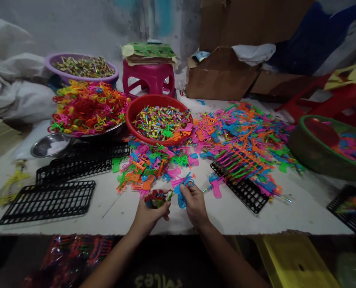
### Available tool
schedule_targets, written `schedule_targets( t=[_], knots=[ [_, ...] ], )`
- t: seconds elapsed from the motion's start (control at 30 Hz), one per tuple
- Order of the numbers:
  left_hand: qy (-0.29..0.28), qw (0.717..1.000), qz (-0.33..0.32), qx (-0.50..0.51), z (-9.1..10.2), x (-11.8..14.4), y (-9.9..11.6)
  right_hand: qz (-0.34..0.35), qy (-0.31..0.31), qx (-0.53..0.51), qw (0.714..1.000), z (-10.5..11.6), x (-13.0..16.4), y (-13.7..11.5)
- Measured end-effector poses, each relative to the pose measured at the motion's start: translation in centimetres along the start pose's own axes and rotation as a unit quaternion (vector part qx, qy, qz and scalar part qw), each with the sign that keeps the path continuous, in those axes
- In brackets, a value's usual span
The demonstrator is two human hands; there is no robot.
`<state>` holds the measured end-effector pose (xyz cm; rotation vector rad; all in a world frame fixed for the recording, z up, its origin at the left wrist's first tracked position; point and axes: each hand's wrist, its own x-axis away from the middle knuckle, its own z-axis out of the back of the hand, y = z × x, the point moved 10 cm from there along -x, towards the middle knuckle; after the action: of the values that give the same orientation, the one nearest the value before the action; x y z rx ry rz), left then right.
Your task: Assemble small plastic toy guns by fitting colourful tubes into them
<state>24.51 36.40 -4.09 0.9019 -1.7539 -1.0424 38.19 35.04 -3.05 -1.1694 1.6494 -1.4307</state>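
Observation:
My left hand [152, 211] is closed round a bunch of small coloured tubes [157, 198], one pale end sticking out at the fingertips. Pinched in my right hand [195, 204] is a blue plastic toy gun [182, 196], its patterned grip hanging down. The two hands are close together above the white table's front part. Just beyond them lies a heap of loose toy gun pieces [148, 168] in orange, pink, green and blue. Right of my right hand, a pink toy gun [217, 187] with a tube attached lies beside a black rack [249, 196] topped by a row of toy guns.
A red basin [130, 116] of small tubes stands behind the heap. Left are a piled bowl of colourful plastic pieces [88, 108], a small metal bowl [40, 148] and black grid trays [48, 202]. A green tub [309, 156] stands at the right.

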Motion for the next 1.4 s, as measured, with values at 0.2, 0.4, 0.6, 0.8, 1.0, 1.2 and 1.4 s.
schedule_targets(
  t=[0.2,0.4,0.6,0.8,1.0,1.2,1.4],
  knots=[
    [-0.016,0.996,0.045,0.077,-0.4,-0.1,-1.5,0.036,-0.014,0.033,0.999,-0.2,0.6,-1.6],
    [-0.012,0.993,0.084,0.083,-0.7,-0.2,-2.0,0.016,-0.001,0.022,1.0,0.7,0.6,-1.1],
    [-0.048,0.996,0.04,-0.066,-1.2,0.0,-0.5,0.003,-0.004,0.048,0.999,0.5,1.0,-0.6],
    [-0.089,0.986,0.037,-0.133,-2.4,-0.4,-1.2,-0.003,-0.007,0.092,0.996,1.1,0.5,0.6],
    [0.094,0.988,0.087,-0.081,3.0,-2.4,-4.6,-0.032,0.151,0.509,0.847,11.6,-4.7,-2.5],
    [0.097,0.979,0.077,-0.16,4.0,-3.2,-4.3,0.083,0.067,0.586,0.804,7.0,-12.4,-2.7],
    [0.108,0.987,0.112,-0.032,4.5,-2.8,-3.3,0.09,0.065,0.517,0.849,6.2,-13.3,-2.2]
  ],
)
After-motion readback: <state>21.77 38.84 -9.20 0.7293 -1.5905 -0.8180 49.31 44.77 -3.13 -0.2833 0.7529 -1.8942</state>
